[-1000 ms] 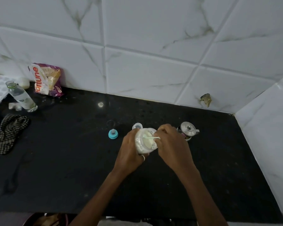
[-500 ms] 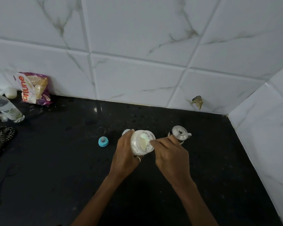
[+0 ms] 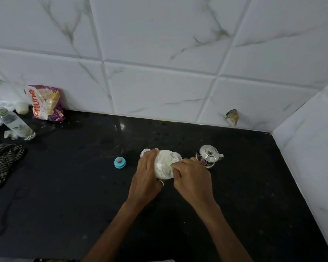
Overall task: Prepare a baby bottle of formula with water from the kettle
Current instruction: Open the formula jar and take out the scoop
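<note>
Head: left fingers [image 3: 149,159] clasp jar [image 3: 164,166]; right fingers [image 3: 179,165] curl at rim.

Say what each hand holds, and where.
Left hand grips the powder jar round its side. Right hand curls at the jar's mouth; what it pinches is hidden.

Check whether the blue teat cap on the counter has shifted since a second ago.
No. The blue teat cap lies at the same gap to the left of the steel kettle as before. Only the camera view has shifted.
</note>
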